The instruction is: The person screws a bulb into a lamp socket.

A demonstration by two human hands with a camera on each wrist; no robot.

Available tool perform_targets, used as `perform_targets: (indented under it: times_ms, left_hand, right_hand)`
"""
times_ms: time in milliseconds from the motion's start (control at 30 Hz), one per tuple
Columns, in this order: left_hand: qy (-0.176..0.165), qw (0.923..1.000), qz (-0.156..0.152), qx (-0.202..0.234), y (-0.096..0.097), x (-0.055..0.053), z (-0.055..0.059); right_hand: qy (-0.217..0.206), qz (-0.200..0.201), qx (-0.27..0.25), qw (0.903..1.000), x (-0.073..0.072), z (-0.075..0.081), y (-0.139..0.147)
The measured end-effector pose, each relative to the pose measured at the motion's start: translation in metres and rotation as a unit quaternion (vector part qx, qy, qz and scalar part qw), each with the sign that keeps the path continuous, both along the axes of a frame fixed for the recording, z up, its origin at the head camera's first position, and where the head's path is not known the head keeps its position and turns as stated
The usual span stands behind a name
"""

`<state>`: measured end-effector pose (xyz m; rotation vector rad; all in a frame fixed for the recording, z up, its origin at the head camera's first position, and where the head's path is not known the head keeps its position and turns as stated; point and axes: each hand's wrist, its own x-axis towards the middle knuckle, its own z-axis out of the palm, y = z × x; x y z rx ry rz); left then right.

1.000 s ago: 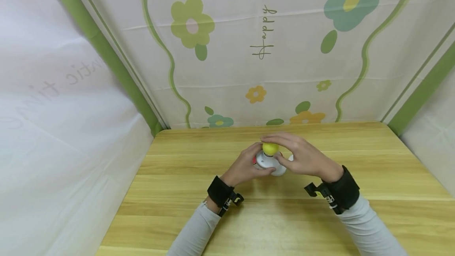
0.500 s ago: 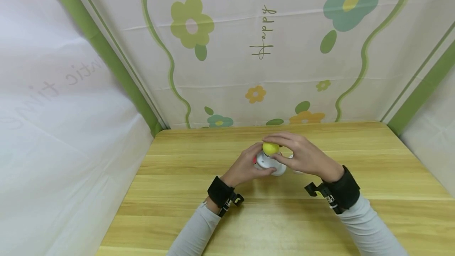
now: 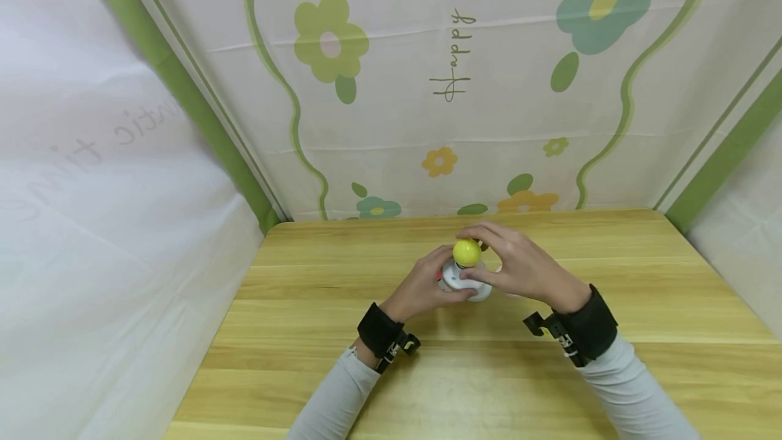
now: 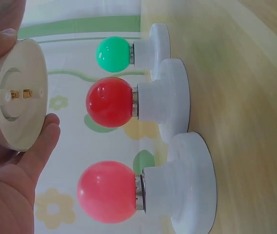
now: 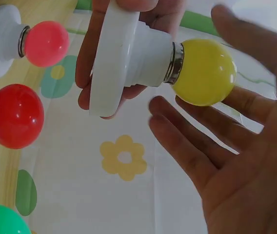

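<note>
My left hand (image 3: 421, 285) grips a white round lamp holder (image 5: 110, 63) by the rim of its base, raised above the table. In the left wrist view the underside of that lamp holder (image 4: 29, 114) shows, with two brass contacts. A yellow light bulb (image 5: 204, 73) sits in its socket, a band of metal cap visible between them. Around the bulb, my right hand (image 3: 519, 269) is spread, its thumb lifted clear in the right wrist view. Its fingers are loosely bent beside and behind the bulb; whether any touches it is hard to tell.
Three white lamp holders stand on the wooden table (image 3: 476, 386), bearing a green bulb (image 4: 113, 54), a red bulb (image 4: 110, 102) and a pink bulb (image 4: 107, 191). In the head view the hands mostly hide them. A flower-printed curtain (image 3: 391, 87) hangs behind the table.
My right hand's fingers have spread away from the yellow bulb, and more of it shows. The left hand and the lamp holder have barely moved.
</note>
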<state>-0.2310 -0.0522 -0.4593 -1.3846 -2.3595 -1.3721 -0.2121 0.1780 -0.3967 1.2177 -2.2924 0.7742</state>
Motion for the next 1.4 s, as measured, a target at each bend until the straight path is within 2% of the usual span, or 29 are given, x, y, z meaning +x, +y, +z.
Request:
perform_targets:
  times_ms: [200,733,1033,1400]
  left_hand:
    - [0.01,0.9999,-0.001,0.003,0.0,-0.0008,-0.0011]
    - [0.014,0.9999,0.0,0.009,0.0005,-0.0007,-0.0023]
    - [0.017,0.9998,0.005,0.011,0.0002,0.0009,-0.0018]
    - [0.017,0.9997,0.015,0.01,0.0011,0.0029,-0.0012]
  right_hand:
    - [-0.034,0.018,0.017,0.9991,0.0042,0.0034,0.0023]
    - [0.007,0.02,-0.003,0.9998,0.0012,0.0033,0.0046]
    - [0.028,-0.002,-0.014,0.9995,0.0004,0.0016,0.0025]
    - [0.01,-0.034,-0.002,0.9994,0.0036,0.0025,0.0005]
